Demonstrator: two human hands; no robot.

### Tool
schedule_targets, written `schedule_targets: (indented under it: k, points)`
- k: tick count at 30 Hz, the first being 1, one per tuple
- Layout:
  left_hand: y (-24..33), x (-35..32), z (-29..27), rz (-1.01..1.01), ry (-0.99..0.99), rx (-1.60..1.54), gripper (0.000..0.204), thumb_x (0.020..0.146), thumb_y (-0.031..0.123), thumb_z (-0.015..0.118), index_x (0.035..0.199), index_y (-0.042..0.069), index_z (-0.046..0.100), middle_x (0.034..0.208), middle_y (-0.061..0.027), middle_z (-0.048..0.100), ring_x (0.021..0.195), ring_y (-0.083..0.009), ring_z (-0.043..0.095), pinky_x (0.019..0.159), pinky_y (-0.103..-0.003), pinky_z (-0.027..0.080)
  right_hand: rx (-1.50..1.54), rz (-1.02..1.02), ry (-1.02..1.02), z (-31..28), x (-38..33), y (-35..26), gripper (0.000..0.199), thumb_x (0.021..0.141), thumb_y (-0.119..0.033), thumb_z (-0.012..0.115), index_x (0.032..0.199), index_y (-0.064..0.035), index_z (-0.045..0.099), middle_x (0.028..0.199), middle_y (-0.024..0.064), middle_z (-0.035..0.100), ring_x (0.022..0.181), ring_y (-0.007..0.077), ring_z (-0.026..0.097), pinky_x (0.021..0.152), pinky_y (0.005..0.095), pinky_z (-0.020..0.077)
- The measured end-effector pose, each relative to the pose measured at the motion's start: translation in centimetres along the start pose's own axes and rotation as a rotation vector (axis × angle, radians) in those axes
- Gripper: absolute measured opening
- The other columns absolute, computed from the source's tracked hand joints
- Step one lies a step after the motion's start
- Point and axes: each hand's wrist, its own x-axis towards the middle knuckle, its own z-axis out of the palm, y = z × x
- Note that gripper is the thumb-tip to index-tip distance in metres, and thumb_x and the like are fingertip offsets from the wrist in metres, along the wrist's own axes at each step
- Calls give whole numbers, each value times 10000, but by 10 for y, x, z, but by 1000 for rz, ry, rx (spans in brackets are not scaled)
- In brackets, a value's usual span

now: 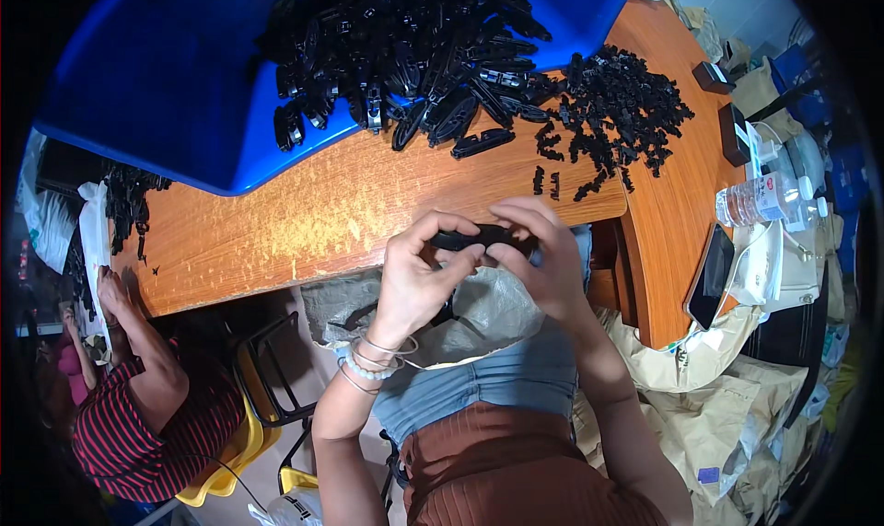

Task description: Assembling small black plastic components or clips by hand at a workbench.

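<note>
Both hands hold one long, rounded black plastic piece (483, 238) just past the table's near edge, above my lap. My left hand (416, 273) pinches its left end between thumb and fingers. At the other end, my right hand (551, 264) grips with thumb and fingertips, which hide part of it. Similar black oval pieces (396, 57) lie heaped in a tipped blue bin (175, 149), some spilling onto the wooden table (313, 218). Right of them is a pile of small, toothed black parts (626, 107), with several lying apart near my right hand.
An open grey bag (497, 305) lies over my lap. Water bottles (760, 199) and a phone (709, 276) sit at the right edge, near brown paper sacks (737, 416). Another person in a striped top (166, 425) works at the left, beside more black pieces (129, 199).
</note>
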Motion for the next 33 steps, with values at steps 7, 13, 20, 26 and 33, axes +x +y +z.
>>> schedule_targets:
  k: [7,13,20,26,33]
  points:
    - [6,-9,-6,-47,-87,105,164,859,9,597,1008,-59,611,823,-120,665,705,-135,650,642,-218,526,375,448,-250,1,-15,1,223,821,3,607,1041,22,633,786,90,617,644,113,589,604,215,443]
    - [13,24,-35,60,-306,614,164,850,115,611,957,7,671,786,-142,646,721,-206,658,650,-347,499,387,270,-592,-7,-19,13,196,799,-11,569,978,5,648,775,112,628,673,198,621,637,301,476]
    - [-21,101,10,587,76,1060,137,771,31,602,878,-53,582,917,-180,551,792,-320,598,638,-390,495,-726,2,196,-4,13,47,121,746,-102,694,798,-38,605,817,88,554,786,261,515,699,362,380]
    - [-28,101,14,533,81,1173,244,657,-13,643,864,-18,515,884,-175,513,764,-353,557,615,-393,486,-819,42,202,1,12,59,181,735,-102,712,866,-32,610,888,85,539,872,262,484,754,370,326]
    - [-25,53,-7,163,105,472,253,763,23,699,951,24,530,726,-65,584,627,-113,557,580,-250,440,-238,131,320,-4,16,47,138,786,48,624,920,21,611,869,92,598,716,163,563,606,261,448]
